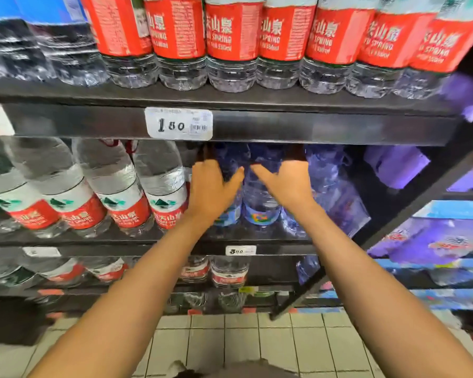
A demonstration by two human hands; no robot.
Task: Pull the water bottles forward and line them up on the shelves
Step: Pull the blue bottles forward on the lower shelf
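On the middle shelf [257,236] stand large blue-tinted water bottles [260,197] to the right of a row of tall red-labelled bottles [161,192]. My left hand [210,186] reaches under the upper shelf and wraps a blue bottle on the left of the group. My right hand [287,184] grips another blue bottle just right of the middle one. Both sets of fingertips are hidden behind the bottles in the dark. The thumbs point toward each other across the middle blue bottle.
The top shelf [230,102] carries a tight row of small red-labelled bottles [232,42] above a price tag [178,123] reading 1.50. Lower shelves hold more bottles [228,271]. Purple and blue packs [432,241] fill the rack to the right. Tiled floor [243,345] lies below.
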